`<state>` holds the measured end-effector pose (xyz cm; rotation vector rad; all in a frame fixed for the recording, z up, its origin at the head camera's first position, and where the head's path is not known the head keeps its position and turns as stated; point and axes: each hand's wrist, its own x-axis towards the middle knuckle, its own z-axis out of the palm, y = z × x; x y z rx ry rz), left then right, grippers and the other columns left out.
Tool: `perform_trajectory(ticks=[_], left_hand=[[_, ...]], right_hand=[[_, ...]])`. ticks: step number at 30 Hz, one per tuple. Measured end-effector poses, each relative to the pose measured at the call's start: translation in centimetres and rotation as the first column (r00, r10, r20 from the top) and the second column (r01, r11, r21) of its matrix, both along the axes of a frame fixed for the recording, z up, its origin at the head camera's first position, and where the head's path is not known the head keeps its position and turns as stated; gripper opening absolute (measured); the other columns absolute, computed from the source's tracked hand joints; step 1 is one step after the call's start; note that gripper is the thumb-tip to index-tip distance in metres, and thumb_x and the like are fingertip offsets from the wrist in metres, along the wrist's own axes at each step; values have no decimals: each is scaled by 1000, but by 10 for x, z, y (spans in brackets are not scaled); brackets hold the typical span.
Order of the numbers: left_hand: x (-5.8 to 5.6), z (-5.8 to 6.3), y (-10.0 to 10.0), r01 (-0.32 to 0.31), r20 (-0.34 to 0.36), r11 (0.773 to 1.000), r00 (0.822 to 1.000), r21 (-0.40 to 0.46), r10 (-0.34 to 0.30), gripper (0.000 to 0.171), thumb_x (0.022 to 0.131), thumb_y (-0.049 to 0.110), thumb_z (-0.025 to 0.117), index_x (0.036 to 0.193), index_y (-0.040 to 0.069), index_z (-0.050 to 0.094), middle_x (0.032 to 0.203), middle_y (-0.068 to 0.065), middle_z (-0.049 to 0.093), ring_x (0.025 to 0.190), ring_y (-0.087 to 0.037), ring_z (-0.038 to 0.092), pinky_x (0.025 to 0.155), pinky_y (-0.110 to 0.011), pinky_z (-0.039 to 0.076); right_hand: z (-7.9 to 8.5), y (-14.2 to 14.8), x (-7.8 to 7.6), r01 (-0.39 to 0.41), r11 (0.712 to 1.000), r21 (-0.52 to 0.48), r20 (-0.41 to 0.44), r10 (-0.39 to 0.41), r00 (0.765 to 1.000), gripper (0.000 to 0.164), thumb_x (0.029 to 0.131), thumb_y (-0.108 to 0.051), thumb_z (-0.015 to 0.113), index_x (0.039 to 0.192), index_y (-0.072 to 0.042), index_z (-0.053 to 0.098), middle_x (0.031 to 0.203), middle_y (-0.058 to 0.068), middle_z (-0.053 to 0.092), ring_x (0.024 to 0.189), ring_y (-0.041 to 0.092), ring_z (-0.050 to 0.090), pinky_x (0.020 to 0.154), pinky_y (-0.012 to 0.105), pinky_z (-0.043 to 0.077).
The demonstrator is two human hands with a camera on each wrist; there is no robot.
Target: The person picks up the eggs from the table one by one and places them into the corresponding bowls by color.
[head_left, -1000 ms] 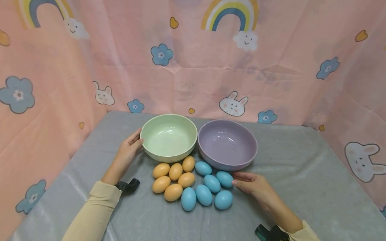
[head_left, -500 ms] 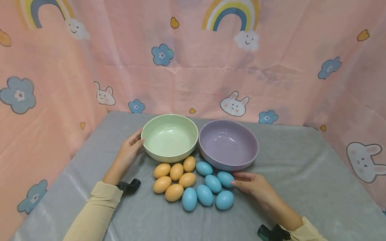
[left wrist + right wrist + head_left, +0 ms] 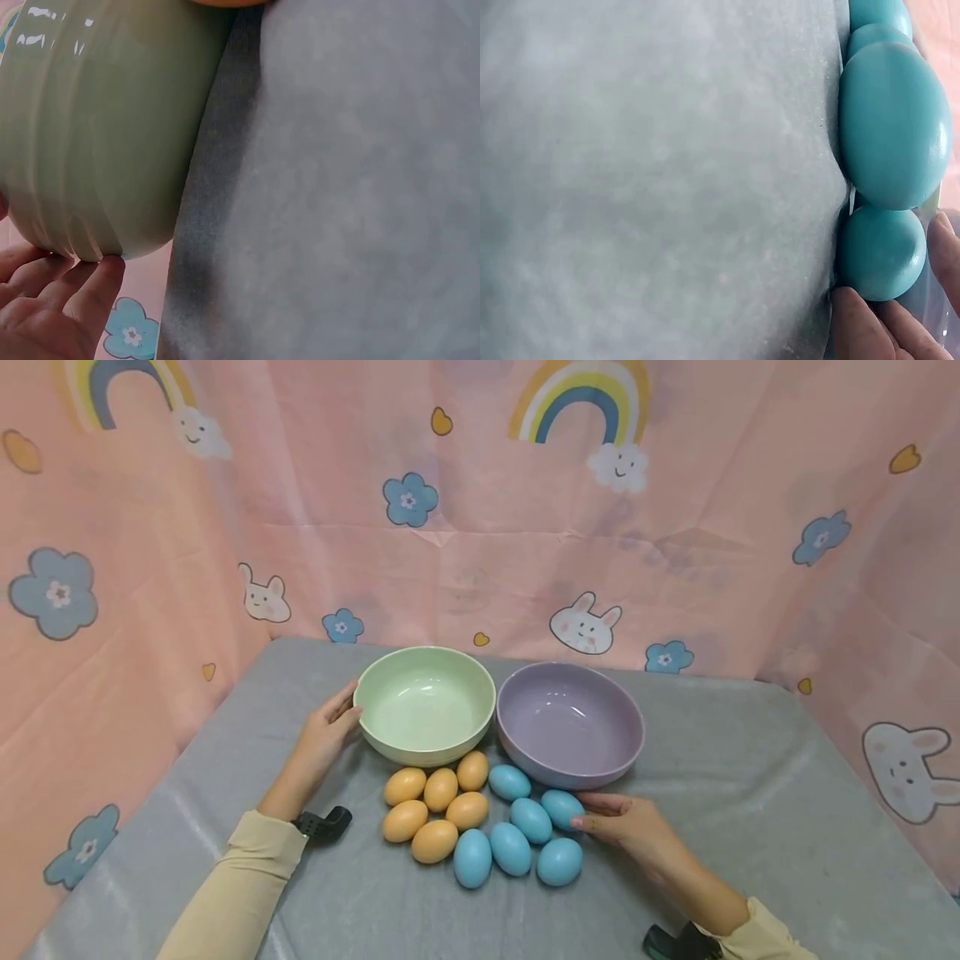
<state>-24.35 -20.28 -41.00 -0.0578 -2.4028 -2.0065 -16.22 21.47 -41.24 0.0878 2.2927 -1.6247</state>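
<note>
My left hand (image 3: 322, 739) touches the left side of an upright light green bowl (image 3: 427, 706), its fingertips against the outer wall. In the left wrist view these fairly straight fingers (image 3: 94, 292) meet the bowl's ridged side. Beside that bowl stands a purple bowl (image 3: 573, 718); nothing lies in either. My right hand (image 3: 637, 831) is at the nearest blue egg (image 3: 562, 808), thumb touching it and fingers reaching behind. In the right wrist view this egg (image 3: 881, 251) sits between the thumb and loosely extended fingers. Several yellow eggs (image 3: 440, 789) and more blue eggs (image 3: 512, 848) lie before the bowls.
Grey cloth (image 3: 360, 906) covers the table. A pink printed curtain (image 3: 480, 560) stands behind it and along both sides. Black straps with camera mounts sit on both wrists, the left mount (image 3: 326, 824) close to the cloth.
The head view shifts slightly. My right thumb lies a little further over the blue egg than before. The left hand, both bowls and all eggs keep their places.
</note>
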Motion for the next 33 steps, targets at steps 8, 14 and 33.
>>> perform_trajectory(ticks=[8,14,33], left_hand=[[0,1,0,4,6,1000,1000,10,-4,58,106,20,46,159,14,24,164,-6,26,152,-21,26,120,-40,33],[0,1,0,4,17,1000,1000,2,-4,59,106,20,46,159,12,22,165,-5,24,152,-20,25,120,-40,33],[0,1,0,8,20,1000,1000,5,-8,59,106,23,45,160,15,21,166,-4,22,153,-20,24,119,-40,35]], right_hand=[[1,-3,0,24,1000,-4,-4,-24,1000,56,85,-15,78,132,10,59,124,14,70,94,-5,64,83,14,55],[1,-3,-1,17,1000,7,-4,-17,1000,58,85,-17,79,132,9,58,127,16,68,97,-2,65,86,19,57],[0,-4,-3,15,996,84,-52,-11,999,51,85,-17,79,127,7,64,121,14,72,94,-5,63,80,13,54]])
